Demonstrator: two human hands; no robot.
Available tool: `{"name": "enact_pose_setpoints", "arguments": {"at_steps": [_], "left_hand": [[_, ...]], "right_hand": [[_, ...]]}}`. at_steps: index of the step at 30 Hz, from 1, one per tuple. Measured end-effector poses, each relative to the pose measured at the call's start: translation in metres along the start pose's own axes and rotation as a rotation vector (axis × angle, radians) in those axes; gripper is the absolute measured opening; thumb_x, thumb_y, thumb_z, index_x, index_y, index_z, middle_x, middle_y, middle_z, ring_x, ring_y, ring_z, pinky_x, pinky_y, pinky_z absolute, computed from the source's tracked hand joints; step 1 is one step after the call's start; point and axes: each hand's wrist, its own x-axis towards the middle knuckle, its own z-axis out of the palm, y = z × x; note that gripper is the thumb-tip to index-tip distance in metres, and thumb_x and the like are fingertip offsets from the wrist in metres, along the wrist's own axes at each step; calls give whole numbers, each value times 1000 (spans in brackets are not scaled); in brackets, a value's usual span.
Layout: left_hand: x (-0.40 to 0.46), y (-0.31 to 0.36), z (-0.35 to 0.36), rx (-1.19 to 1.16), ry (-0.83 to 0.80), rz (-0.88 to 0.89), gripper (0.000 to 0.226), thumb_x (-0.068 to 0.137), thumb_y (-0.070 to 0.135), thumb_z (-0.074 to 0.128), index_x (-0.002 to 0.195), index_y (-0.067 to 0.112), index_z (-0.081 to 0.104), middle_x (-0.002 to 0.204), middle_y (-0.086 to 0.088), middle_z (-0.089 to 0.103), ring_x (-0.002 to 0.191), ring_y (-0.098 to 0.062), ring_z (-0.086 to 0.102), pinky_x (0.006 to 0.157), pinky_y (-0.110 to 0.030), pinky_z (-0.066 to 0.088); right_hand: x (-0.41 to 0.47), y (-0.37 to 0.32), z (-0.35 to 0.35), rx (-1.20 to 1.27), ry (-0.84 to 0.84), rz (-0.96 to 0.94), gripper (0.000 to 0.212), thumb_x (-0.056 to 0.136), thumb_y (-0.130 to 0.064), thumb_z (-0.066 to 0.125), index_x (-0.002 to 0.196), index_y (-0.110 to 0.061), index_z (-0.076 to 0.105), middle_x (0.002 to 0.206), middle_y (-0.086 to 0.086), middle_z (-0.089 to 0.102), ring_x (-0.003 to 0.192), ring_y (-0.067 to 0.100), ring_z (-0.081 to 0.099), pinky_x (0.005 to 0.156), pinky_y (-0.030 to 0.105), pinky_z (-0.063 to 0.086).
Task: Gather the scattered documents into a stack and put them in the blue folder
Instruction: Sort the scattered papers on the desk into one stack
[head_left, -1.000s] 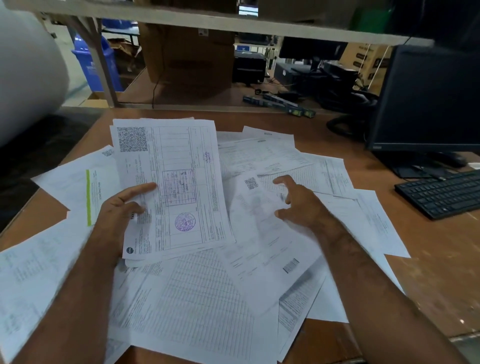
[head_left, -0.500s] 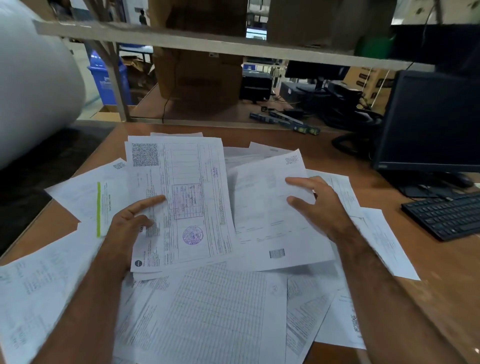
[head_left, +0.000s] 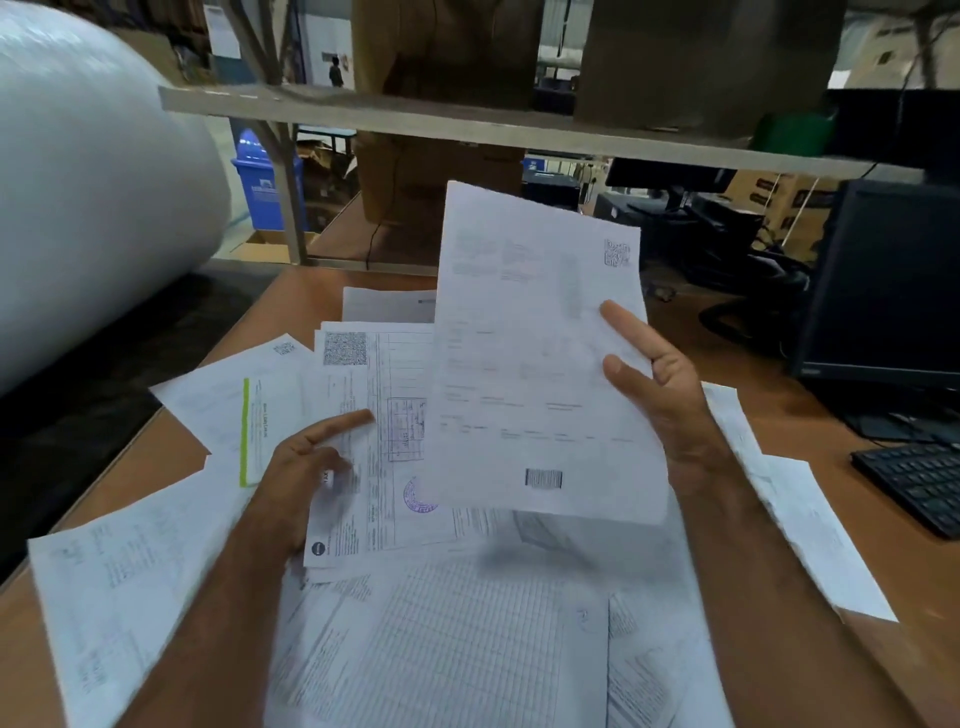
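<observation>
Several printed sheets lie scattered over the brown desk. My right hand holds one sheet with a barcode by its right edge, lifted off the pile and tilted upright. My left hand grips the left edge of a small stack topped by a stamped form with a QR code. A gridded table sheet lies nearest me, and a sheet with a green stripe lies at the left. No blue folder is in view.
A black monitor and keyboard stand at the right. A large white roll fills the left. A wooden shelf spans above the desk's far edge, with cardboard boxes and a blue bin behind.
My right hand has picked the barcode sheet up off the pile and raised it upright. My left hand has kept its hold on the stamped stack.
</observation>
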Motion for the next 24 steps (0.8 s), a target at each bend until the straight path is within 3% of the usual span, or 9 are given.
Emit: {"name": "enact_pose_setpoints", "arguments": {"at_steps": [2, 6, 8, 11, 14, 17, 19, 22, 24], "left_hand": [[0, 1, 1, -20, 10, 8, 63, 79, -23, 41, 115, 14, 76, 115, 23, 74, 114, 4, 64, 76, -8, 52], [2, 3, -2, -105, 0, -1, 61, 83, -17, 40, 123, 15, 74, 131, 6, 70, 123, -17, 64, 92, -24, 55], [-3, 7, 0, -180, -14, -34, 54, 90, -10, 42, 126, 17, 72, 133, 5, 69, 120, -15, 66, 99, -31, 54], [-8, 12, 4, -28, 4, 69, 34, 106, 23, 50, 135, 33, 63, 134, 27, 62, 119, 10, 59, 105, -22, 45], [-1, 4, -3, 110, -33, 84, 56, 98, 19, 65, 146, 46, 50, 153, 24, 43, 135, 0, 44, 114, -32, 33], [4, -2, -6, 203, -88, 94, 64, 92, -9, 61, 139, 35, 60, 142, 31, 54, 126, 10, 49, 111, -23, 36], [4, -3, -5, 194, -86, 101, 63, 85, -19, 52, 128, 25, 70, 127, 30, 66, 125, 5, 55, 100, -14, 43], [6, -7, -6, 113, -32, 61, 60, 82, -20, 44, 118, 16, 76, 123, 13, 73, 122, -13, 63, 98, -26, 48], [7, -8, -5, 97, -20, 44, 59, 82, -19, 44, 116, 15, 78, 123, 11, 73, 122, -12, 63, 103, -32, 47]], "right_hand": [[5, 20, 4, -94, 45, 64, 54, 93, -13, 69, 143, -28, 57, 140, -4, 64, 122, 25, 66, 99, 48, 56], [16, 74, 14, -863, -96, 79, 65, 86, -34, 81, 144, -41, 54, 146, -23, 51, 134, 1, 49, 118, 41, 39], [18, 94, 21, -901, -131, 91, 71, 84, -33, 82, 148, -39, 50, 148, -23, 45, 141, 3, 40, 121, 35, 32], [20, 111, 35, -950, -163, 76, 77, 85, -27, 82, 153, -32, 44, 148, -22, 41, 141, -2, 20, 112, 14, 16], [26, 125, 50, -995, -147, 31, 82, 85, -26, 82, 155, -28, 40, 157, -9, 42, 136, -7, 19, 107, 4, 13], [31, 133, 56, -959, -200, 39, 86, 86, -34, 81, 157, -31, 34, 159, -5, 37, 144, -1, 23, 114, 13, 20], [35, 132, 54, -936, -239, 32, 79, 89, -45, 75, 157, -33, 34, 157, -6, 37, 143, -2, 26, 114, 14, 23], [52, 132, 38, -1020, -50, 9, 68, 97, -55, 58, 154, -23, 41, 155, -1, 41, 140, 14, 42, 117, 33, 37], [63, 132, 23, -1223, -33, 116, 69, 101, -58, 47, 157, -20, 34, 163, 2, 33, 148, 23, 33, 120, 44, 33]]}}
